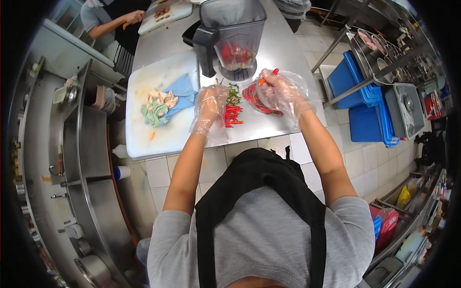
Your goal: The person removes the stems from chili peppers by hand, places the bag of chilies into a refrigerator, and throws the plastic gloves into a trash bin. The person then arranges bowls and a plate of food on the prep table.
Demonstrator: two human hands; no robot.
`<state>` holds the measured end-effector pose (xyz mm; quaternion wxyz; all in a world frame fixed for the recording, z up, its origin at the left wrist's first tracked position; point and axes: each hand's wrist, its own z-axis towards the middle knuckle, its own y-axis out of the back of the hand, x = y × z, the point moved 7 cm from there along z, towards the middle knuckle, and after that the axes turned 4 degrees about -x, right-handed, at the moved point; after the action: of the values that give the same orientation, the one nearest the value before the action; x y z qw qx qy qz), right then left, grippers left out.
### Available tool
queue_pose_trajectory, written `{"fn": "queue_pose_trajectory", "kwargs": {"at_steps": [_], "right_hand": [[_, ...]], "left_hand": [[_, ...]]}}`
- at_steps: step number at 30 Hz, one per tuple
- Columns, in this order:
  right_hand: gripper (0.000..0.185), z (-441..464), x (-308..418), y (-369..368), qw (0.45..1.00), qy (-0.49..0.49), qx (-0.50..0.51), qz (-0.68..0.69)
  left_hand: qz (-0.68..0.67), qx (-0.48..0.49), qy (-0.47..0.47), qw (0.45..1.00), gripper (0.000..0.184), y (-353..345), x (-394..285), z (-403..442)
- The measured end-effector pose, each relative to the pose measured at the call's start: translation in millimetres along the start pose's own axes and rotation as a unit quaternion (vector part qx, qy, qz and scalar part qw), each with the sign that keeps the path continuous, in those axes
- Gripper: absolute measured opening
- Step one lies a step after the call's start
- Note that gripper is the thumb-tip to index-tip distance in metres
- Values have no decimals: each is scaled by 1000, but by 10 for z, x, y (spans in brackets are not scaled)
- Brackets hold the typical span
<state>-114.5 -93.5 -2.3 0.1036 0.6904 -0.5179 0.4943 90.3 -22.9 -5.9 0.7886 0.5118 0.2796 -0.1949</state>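
Observation:
Both my hands wear clear plastic gloves over the steel table. My left hand [211, 103] is beside a pile of red chilies [233, 116]; its fingers are too blurred by the glove to read. Green stems [234, 94] lie just above that pile. In my right hand [283, 89], the fingers are closed on a red chili [275, 71], above a clear bag of red chilies [254, 98]. Behind the hands stands a blender jug [235, 43] with red pieces at its bottom.
A white cutting board [139, 91] with crumpled cloths [180, 96] lies left. Across the table, another person's hand [134, 17] holds a knife near a second board [175, 15]. Blue bins [348, 81] and a metal rack stand right; steel shelving is left.

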Motion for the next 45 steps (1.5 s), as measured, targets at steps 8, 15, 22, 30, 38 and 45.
{"fn": "queue_pose_trajectory", "kwargs": {"at_steps": [8,15,22,30,38,45], "right_hand": [[24,80,-453,-1081,714,361,-21,-600],[17,175,-733,-1210,606,389,-118,-684],[32,-456,279,-703,651,515,-86,-551],[7,-324,294,667,712,352,-77,-603],[14,-227,180,547,580,293,-31,-759],[17,-340,471,662,692,349,-31,-631]], "left_hand": [[-5,14,-42,999,18,208,-70,187],[7,102,-12,995,25,12,-31,281],[43,33,-50,997,27,-16,116,218],[175,-68,-167,968,32,-40,-588,-920],[248,-15,-225,942,26,-173,-325,-769],[143,-117,-203,962,32,123,-886,-432]]}}
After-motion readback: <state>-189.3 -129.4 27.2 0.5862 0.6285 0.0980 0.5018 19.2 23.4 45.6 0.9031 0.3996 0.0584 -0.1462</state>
